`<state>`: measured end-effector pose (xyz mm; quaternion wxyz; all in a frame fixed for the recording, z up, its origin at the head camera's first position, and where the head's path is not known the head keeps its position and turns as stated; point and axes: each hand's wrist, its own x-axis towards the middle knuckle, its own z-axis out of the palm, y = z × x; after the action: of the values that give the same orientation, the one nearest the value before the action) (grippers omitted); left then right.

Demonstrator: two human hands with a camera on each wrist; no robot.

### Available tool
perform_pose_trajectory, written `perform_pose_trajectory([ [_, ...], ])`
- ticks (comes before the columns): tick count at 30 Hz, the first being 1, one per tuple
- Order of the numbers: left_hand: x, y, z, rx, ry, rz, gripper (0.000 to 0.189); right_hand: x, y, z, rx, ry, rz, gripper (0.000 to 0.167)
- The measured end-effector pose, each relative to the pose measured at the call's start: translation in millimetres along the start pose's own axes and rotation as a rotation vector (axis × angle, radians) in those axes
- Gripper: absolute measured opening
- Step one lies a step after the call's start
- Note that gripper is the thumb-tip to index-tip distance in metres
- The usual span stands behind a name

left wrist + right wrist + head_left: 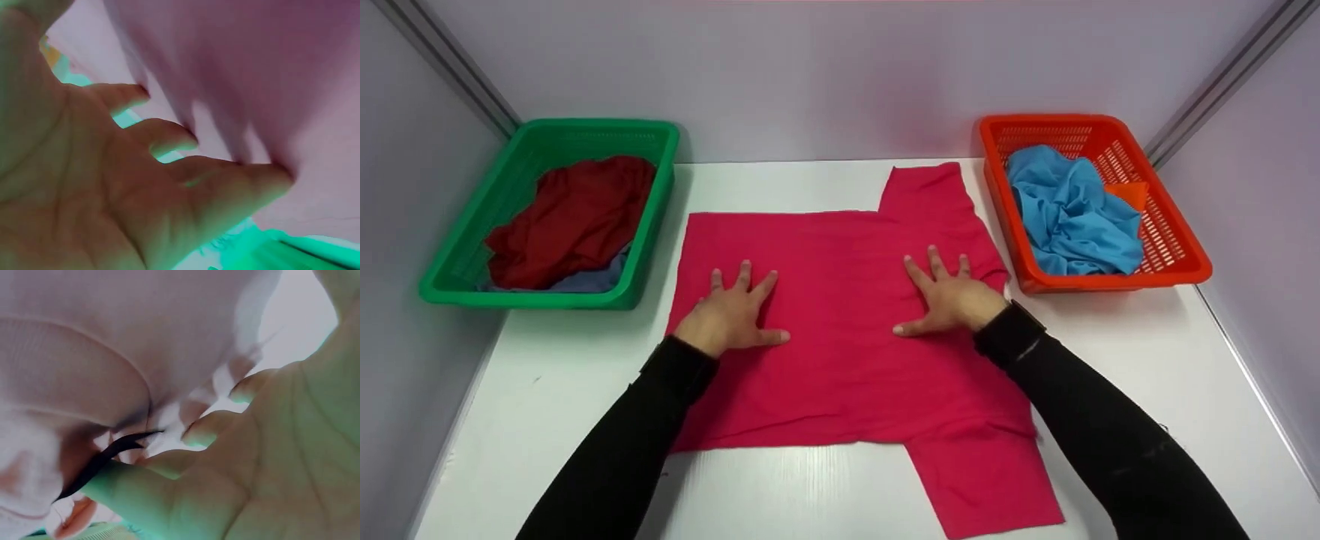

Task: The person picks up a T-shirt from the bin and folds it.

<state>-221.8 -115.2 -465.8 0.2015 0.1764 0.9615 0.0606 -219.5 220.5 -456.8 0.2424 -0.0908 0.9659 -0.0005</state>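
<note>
A crimson-pink T-shirt point(832, 315) lies spread on the white table, its hem toward the left and its two sleeves at the right, one pointing away and one toward me. On its left half my left hand point(731, 311) rests with fingers spread; the left wrist view shows that hand's fingertips point(275, 180) touching the cloth point(225, 56). My right hand point(949, 300) touches the shirt near the neck end, fingers apart. In the right wrist view the palm point(281, 455) hovers over cloth point(185, 320) with a curved seam, and a dark strip crosses near the fingers.
At the back left stands a green basket point(435, 289) with dark red cloth point(574, 217) and some blue-grey cloth point(592, 279). An orange-red basket point(1110, 282) at the back right holds blue cloth point(1072, 214) and an orange piece point(1129, 195). Pale walls point(810, 75) border the table.
</note>
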Motion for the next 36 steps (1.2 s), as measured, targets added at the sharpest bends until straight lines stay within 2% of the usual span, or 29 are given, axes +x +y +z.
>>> perform_pose_trajectory([
  [8,33.9,-15.0,-15.9,-0.028,-0.035,-0.002,0.103,31.0,8.4,-14.2,0.027,-0.04,0.035,0.122],
  [12,50.0,-17.9,-21.8,-0.033,-0.029,-0.02,0.103,47.2,20.0,-21.0,0.057,-0.007,0.027,0.117],
  [18,57.8,-18.8,-23.0,-0.035,-0.008,-0.047,0.103,58.8,29.4,-22.6,0.068,0.049,-0.016,0.113],
  [23,55.4,-20.4,-15.9,-0.032,0.061,-0.034,0.1,56.9,32.7,-12.5,0.069,0.142,-0.037,0.109],
  [27,45.6,-21.3,-9.3,0.046,0.113,0.015,0.094,47.9,35.4,-0.5,-0.022,0.282,-0.131,0.096],
  [32,22.3,-21.3,-6.2,0.175,0.187,0.112,0.086,23.0,37.0,8.8,-0.149,0.468,-0.288,0.076],
  [36,-1.5,-24.2,-2.5,0.17,0.25,0.19,0.085,-4.4,37.3,14.2,-0.163,0.548,-0.387,0.068],
])
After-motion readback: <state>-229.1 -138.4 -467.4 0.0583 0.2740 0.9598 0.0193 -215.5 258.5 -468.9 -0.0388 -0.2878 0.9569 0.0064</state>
